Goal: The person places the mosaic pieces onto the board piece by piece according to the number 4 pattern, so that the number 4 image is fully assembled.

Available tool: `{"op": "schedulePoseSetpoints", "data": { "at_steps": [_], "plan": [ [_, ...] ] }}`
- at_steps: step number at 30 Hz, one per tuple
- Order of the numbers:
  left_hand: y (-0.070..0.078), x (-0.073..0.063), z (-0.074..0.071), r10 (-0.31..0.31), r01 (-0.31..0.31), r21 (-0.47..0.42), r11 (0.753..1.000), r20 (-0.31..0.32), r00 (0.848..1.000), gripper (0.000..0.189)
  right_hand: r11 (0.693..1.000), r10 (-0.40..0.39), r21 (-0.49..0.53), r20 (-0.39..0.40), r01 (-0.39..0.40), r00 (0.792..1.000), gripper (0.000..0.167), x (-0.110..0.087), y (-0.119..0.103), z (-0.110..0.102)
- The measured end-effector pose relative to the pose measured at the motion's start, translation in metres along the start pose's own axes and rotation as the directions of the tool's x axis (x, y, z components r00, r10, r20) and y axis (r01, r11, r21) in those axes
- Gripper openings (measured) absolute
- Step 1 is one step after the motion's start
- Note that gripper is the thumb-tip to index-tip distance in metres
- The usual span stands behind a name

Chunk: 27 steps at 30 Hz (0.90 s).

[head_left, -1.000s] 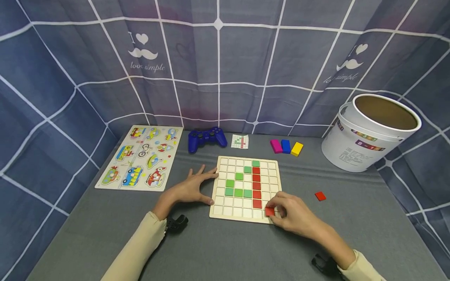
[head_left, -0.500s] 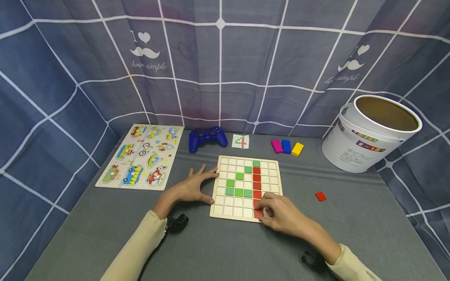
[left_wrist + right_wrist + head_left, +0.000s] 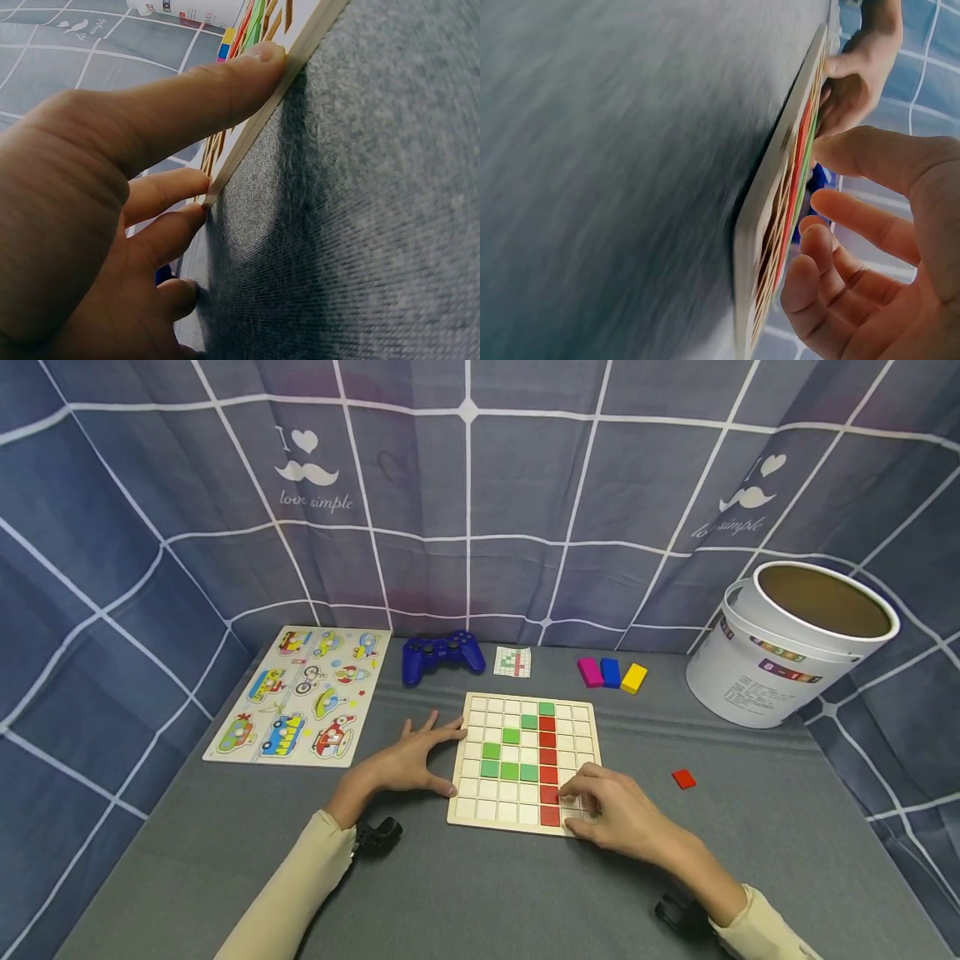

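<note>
A wooden grid board (image 3: 497,812) lies flat on the grey cloth, with green tiles (image 3: 510,772) and a column of red tiles (image 3: 548,757) in its squares. My left hand (image 3: 405,762) rests at its left edge, thumb and fingers spread against the rim. In the left wrist view, the thumb (image 3: 217,90) touches the board's side. Over the lower right corner is my right hand (image 3: 615,810), thumb and fingertips apart with nothing between them. It sits just right of the lowest red tile (image 3: 550,816) and hides some squares there.
One loose red tile (image 3: 684,778) lies right of the board. Behind are a small pattern card (image 3: 512,662), a blue game controller (image 3: 442,657) and coloured blocks (image 3: 611,673). A picture puzzle (image 3: 300,697) lies left; a white bucket (image 3: 772,668) stands right.
The red tile my right hand pinched has moved left into the bottom square of the red column. The right hand has let go and shifted slightly right. My left hand stays put.
</note>
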<state>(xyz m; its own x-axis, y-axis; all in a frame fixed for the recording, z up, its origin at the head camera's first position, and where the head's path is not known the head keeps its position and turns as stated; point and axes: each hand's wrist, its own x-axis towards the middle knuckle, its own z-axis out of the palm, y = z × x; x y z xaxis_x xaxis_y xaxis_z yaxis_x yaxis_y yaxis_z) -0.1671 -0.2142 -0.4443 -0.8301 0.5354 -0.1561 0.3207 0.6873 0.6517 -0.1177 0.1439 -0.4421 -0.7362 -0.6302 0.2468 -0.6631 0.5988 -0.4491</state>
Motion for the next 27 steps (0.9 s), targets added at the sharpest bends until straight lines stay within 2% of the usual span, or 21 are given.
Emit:
{"op": "schedulePoseSetpoints", "data": {
  "at_steps": [11,18,27],
  "plan": [
    [-0.001,0.001,0.001,0.003,-0.003,0.006,1.0,-0.001,1.0,0.097,0.988,0.134,-0.064,-0.074,-0.138,0.988,0.029,-0.025,0.033,-0.026],
    [-0.003,0.002,0.001,0.014,-0.014,0.014,1.0,-0.008,1.0,0.099,0.968,0.212,-0.106,-0.144,-0.229,0.967,0.034,-0.041,0.053,-0.042],
    [-0.002,0.002,0.002,0.007,-0.007,0.007,1.0,-0.006,1.0,0.098,0.946,0.24,-0.152,-0.261,-0.286,0.935,0.034,-0.057,0.081,-0.055]
  ]
}}
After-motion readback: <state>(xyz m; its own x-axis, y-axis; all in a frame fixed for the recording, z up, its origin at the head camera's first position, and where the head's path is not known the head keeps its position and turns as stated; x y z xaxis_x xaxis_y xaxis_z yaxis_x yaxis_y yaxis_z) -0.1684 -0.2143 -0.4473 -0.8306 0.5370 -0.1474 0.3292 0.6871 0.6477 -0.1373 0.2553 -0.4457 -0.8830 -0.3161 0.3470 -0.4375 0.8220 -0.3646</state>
